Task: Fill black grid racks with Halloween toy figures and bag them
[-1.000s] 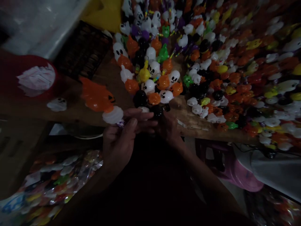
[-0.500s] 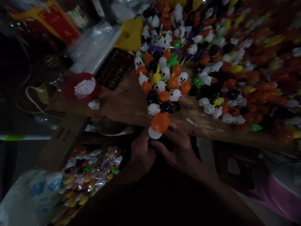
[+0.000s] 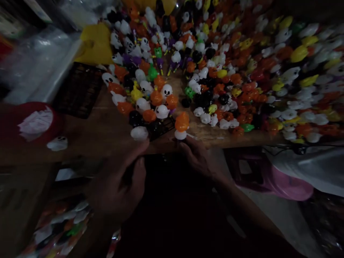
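My right hand [image 3: 196, 154] is closed on a small toy [image 3: 182, 122] with an orange pumpkin-like top and a round white part below it, held upright near the table's front edge. My left hand [image 3: 120, 182] is apart from it, blurred, with the index finger stretched out and the thumb separated. Its fingertips are close to a white toy head [image 3: 139, 133] at the front of the grouped toys; whether they touch it I cannot tell. Behind are rows of white ghost, orange, black and green toy heads [image 3: 161, 111] on a dark rack [image 3: 167, 128].
Piles of similar toys [image 3: 249, 93] cover the wooden table's [image 3: 88, 134] right side. On the left are a red bowl [image 3: 57, 122] of white paper slips, a dark tray [image 3: 77, 89] and a loose ghost head [image 3: 57, 143]. A pink plastic object [image 3: 290, 182] stands below right.
My left hand has come away from the orange-topped toy and moved left. My right hand keeps the toy, now more upright. The view has swung right.
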Available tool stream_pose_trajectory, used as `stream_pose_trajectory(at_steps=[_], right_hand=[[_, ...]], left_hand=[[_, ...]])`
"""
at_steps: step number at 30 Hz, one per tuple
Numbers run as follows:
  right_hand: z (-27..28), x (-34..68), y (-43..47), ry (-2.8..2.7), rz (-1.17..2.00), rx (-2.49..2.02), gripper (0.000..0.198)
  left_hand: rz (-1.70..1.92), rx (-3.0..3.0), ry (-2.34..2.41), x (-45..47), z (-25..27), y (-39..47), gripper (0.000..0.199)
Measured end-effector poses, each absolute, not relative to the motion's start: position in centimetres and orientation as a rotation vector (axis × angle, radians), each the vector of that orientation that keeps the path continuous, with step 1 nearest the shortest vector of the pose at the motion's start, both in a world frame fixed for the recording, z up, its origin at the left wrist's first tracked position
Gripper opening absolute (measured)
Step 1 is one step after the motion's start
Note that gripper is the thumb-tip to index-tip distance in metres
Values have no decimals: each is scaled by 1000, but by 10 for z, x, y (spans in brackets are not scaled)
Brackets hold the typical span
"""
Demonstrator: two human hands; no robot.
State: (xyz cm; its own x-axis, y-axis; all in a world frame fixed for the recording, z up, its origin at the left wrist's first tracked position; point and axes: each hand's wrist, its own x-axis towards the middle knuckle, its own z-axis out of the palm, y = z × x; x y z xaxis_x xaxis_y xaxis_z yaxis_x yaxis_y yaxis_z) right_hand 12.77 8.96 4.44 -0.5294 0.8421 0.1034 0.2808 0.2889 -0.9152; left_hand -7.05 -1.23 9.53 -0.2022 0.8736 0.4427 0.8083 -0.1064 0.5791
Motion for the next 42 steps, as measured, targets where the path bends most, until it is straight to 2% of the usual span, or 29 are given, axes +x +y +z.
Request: stream_pose_trajectory(at_steps=[4,7,11,14,19,23,29,32,34,37,42], right_hand=[[30,131,89,-1844,1215,-1141,28],[22,133,90,-1733,1245,-1205,25],[13,133,103,-1749,1201,-1220,26],[8,133,118,-1811,1130,-1246,24],[7,137,130,-1907,917,-1305,11],[9,137,125,-1902,905,-1335,7],[15,135,122,-1983,924,-1424,14],[21,136,120,-2089,894,-1292,24],[24,134,119,-2099,886,-1227,24],[19,120,119,-1931,1006,-1197,21],[-8,88,129,-1608,1216,-1122,36]], left_hand=[[1227,2265,1893,-84,106,34,32],[999,2338,1996,-88,96,53,23],[698,2342,2060,-87,80,55,27],[704,2329,2041,-86,72,55,27],[706,2316,2061,-88,66,56,28],[702,2338,2047,-90,66,55,30],[738,2332,1992,-93,65,55,32],[760,2343,1934,-95,69,55,33],[758,2357,1931,-96,74,55,34],[668,2364,1988,-94,82,55,36],[640,2420,2011,-91,79,59,36]])
